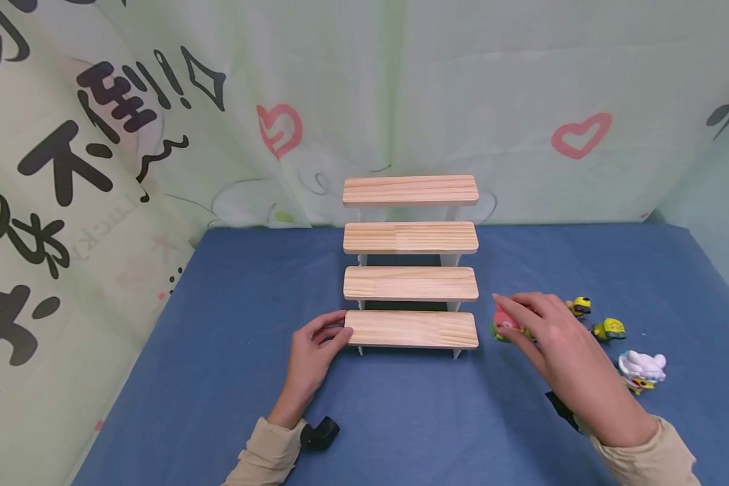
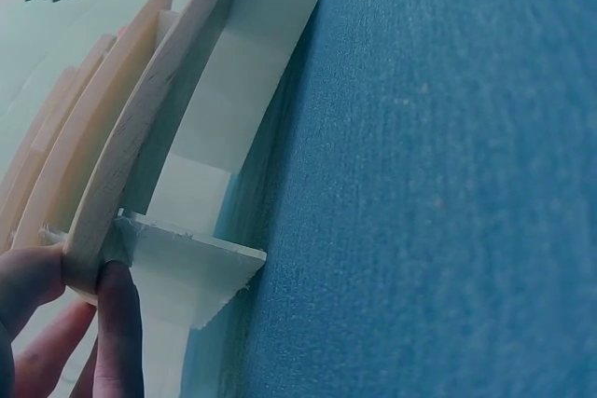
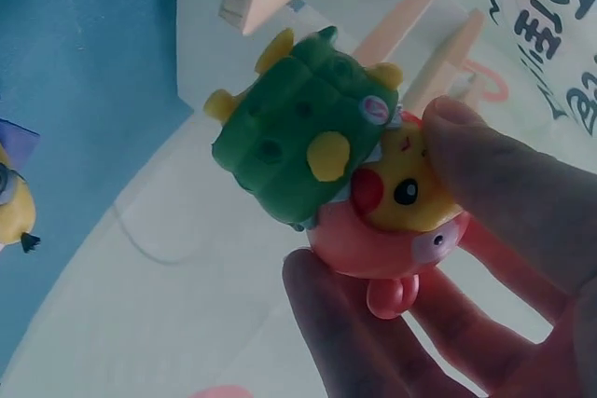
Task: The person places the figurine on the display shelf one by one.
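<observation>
In the head view, a four-step wooden shelf (image 1: 410,283) stands on a blue table (image 1: 401,418), before a pale curtain (image 1: 462,81) with pink hearts and black writing. The left hand (image 1: 316,354) grips the left end of the lowest board (image 1: 410,329). The right hand (image 1: 574,364), to the right of the shelf, holds a red and green toy (image 1: 506,322) in its fingers. Beside and beyond that hand lie two small yellow toys (image 1: 609,329) and a white toy (image 1: 642,366). Both arms wear beige sleeves.

In the left wrist view, the thumb and fingers pinch the board's end from opposite faces, next to a white support (image 2: 191,263).

In the right wrist view, the thumb presses the toy's yellow face and the fingers hold its red head from the other side. Its green, yellow-studded body tilts toward the shelf, near the board ends. A yellow figure (image 3: 16,210) shows partly at the left edge.
</observation>
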Available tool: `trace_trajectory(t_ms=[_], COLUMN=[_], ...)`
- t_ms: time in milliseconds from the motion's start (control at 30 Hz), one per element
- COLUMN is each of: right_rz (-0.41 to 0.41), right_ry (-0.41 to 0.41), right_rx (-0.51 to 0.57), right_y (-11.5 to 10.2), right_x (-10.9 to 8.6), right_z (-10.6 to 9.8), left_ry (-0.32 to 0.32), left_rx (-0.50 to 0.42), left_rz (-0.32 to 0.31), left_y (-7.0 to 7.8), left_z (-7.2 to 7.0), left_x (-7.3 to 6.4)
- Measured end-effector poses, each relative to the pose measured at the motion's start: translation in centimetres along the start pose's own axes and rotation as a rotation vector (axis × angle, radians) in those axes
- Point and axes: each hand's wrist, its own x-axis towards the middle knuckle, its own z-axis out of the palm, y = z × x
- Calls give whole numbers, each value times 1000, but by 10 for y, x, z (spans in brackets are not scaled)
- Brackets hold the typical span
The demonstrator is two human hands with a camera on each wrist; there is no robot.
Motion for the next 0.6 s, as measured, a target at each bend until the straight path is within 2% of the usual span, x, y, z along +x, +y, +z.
trace_trajectory(t_ms=[200, 600], right_rz=[-10, -28], right_ry=[25, 61], right_rx=[31, 48], right_y=[-1, -3], right_x=[7, 20], right_z=[-2, -6], left_ry=[4, -1], left_rx=[-40, -51], left_rz=[3, 11], left_y=[2, 1], left_z=[1, 1], left_x=[0, 0])
